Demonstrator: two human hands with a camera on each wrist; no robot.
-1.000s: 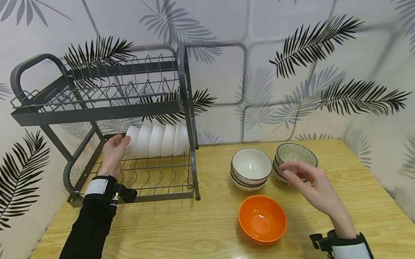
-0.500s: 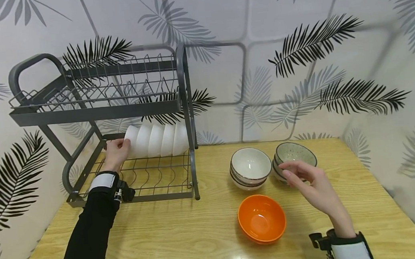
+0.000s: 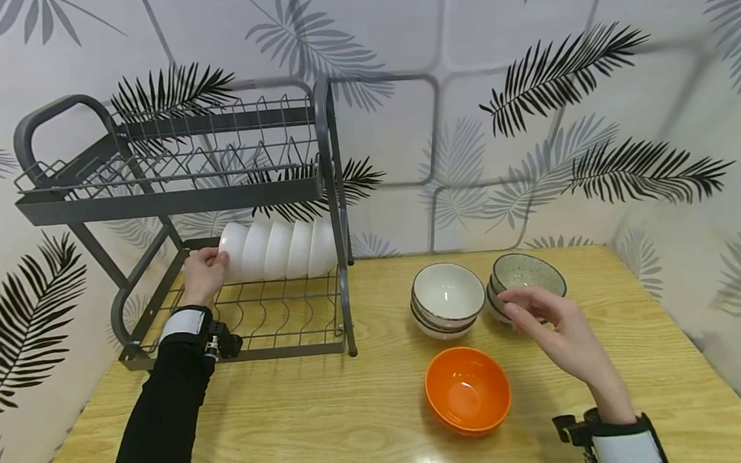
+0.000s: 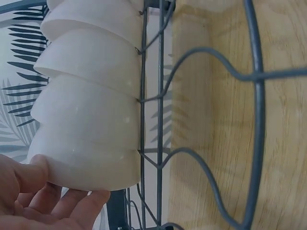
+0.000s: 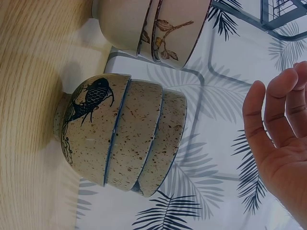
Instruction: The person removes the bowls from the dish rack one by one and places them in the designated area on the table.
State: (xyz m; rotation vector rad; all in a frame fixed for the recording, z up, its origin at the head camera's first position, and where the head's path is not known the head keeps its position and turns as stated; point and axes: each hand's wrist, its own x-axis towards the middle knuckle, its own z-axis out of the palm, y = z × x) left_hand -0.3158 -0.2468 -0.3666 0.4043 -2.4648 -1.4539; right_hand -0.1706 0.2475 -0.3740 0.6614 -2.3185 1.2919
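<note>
In the head view my left hand (image 3: 204, 277) pinches the edge of the leftmost white bowl (image 3: 233, 250). It stands on its side at the end of a row of several white bowls (image 3: 278, 252) on the rack's lower tier. The left wrist view shows the thumb on the outside of that bowl (image 4: 91, 165), fingers at its rim. My right hand (image 3: 565, 336) hovers in front of a stack of speckled bowls (image 3: 531, 274), fingers loosely bent, holding nothing. The right wrist view shows this hand (image 5: 283, 139) apart from the speckled stack (image 5: 91, 139).
A dark two-tier dish rack (image 3: 175, 202) stands at the left; its upper tier hangs over the white bowls. Cream bowls with brown rims (image 3: 449, 294) are stacked right of it. Orange bowls (image 3: 467, 393) sit nearer on the wooden table (image 3: 306, 422). A patterned wall closes the back.
My left forearm has swung slightly to the right, and its fingers have closed on the edge of the leftmost white bowl. The right hand and the bowls on the table stay put.
</note>
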